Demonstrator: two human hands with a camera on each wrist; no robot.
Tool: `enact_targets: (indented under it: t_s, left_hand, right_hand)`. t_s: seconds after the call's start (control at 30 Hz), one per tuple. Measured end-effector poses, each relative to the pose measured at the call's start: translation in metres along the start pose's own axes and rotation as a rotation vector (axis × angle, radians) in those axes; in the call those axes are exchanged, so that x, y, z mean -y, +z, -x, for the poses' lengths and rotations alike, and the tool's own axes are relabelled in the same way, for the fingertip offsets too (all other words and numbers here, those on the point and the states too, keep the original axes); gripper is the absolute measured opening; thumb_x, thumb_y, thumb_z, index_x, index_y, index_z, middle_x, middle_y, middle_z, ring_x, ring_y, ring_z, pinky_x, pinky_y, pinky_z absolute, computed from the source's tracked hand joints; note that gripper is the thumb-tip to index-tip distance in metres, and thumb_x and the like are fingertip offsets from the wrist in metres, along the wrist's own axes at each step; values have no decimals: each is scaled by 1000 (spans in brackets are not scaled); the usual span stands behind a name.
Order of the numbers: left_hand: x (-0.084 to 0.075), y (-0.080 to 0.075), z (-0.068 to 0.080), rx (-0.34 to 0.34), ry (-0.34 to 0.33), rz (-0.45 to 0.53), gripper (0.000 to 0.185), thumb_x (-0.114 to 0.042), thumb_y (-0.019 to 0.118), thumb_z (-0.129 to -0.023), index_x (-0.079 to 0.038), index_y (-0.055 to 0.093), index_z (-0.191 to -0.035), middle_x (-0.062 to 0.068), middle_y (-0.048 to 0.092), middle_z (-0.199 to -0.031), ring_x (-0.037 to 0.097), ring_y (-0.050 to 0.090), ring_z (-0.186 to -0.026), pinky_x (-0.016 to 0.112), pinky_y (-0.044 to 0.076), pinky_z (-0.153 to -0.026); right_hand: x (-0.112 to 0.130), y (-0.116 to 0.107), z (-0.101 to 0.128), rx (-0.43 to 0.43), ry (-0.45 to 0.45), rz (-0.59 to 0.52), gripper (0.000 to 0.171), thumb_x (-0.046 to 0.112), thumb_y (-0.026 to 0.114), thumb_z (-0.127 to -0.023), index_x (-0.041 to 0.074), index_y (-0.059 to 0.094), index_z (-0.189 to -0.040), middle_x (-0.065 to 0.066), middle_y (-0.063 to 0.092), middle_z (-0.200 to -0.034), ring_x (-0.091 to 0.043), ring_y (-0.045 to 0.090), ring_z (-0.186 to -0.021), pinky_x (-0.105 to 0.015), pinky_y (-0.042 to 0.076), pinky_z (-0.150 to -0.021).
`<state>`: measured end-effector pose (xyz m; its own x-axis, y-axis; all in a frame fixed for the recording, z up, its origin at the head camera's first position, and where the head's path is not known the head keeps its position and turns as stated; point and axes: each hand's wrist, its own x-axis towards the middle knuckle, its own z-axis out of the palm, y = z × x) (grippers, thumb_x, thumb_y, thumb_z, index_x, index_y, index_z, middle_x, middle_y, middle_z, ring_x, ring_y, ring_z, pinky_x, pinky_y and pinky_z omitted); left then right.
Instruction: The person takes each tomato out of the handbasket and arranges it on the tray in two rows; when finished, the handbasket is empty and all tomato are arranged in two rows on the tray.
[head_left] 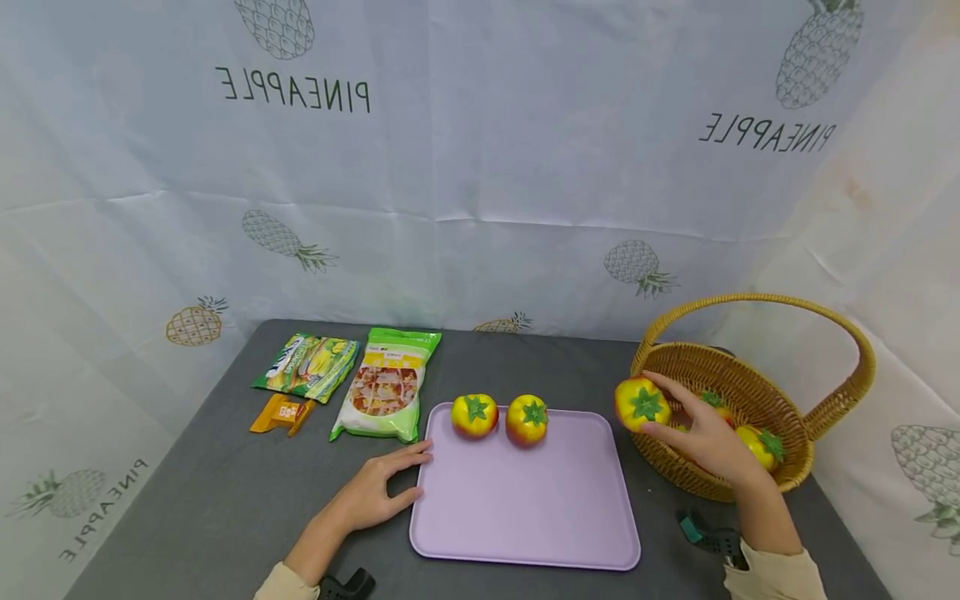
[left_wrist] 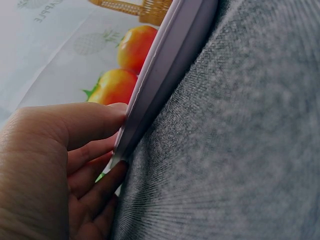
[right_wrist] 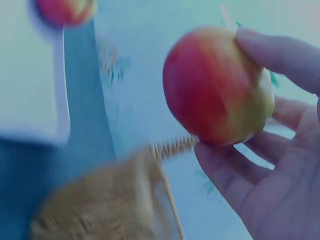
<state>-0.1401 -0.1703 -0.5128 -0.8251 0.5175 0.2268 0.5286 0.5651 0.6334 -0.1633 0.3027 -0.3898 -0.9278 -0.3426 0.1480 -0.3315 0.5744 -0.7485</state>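
Observation:
My right hand (head_left: 712, 442) holds a red-and-yellow persimmon (head_left: 639, 405) with a green leafy top, between thumb and fingers. The fruit overlaps the wicker basket's left rim in the head view; the right wrist view shows its red side. My left hand (head_left: 371, 493) lies beside the lilac tray (head_left: 525, 517), thumb and fingertips touching its left edge with the fingers loosely spread. Two more persimmons, one on the left (head_left: 474, 417) and one to its right (head_left: 527, 421), sit side by side along the tray's far edge.
The wicker basket (head_left: 795, 417) with a tall handle stands at the right, more persimmons (head_left: 759, 447) inside. Left of the tray lie a green-and-white food bag (head_left: 384, 387), a green-and-yellow packet (head_left: 309, 367) and a small orange packet (head_left: 281, 414). A pineapple-print cloth hangs behind the dark table.

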Motion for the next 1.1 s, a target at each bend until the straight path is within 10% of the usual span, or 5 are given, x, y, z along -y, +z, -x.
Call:
enact_targets:
  t_s: [0.27,0.87,1.1]
  left_hand:
    - [0,-1,1,-10,16,-5,43,-26,66,-87,-17,60,-129,1,51,-142,23,49,-129,43,44,-101]
    - [1,2,-2,-4,52,2,43,-25,67,-87,-15,60,-128,3,51,-141,24,50,-128,41,45,-101]
    - [3,1,1,-29,51,-4,43,-25,67,-87,-17,60,-128,2,52,-141,22,50,-129,40,45,-101]
  right_hand:
    - [11,38,-1,-66,-24,-57,67,14,68,-87,14,36,-146,-14,46,-133,4,52,-103,-13,50,-83]
    - [-7,88,-20,-144,108,-91,68,25,69,-87,10,37,-145,-17,48,-137,-29,54,-112,-20,49,-87]
    - [-21,103,-30,-112,193,-117,74,31,71,-85,6,36,-145,-18,47,-139,-33,51,-121,-48,44,-100]
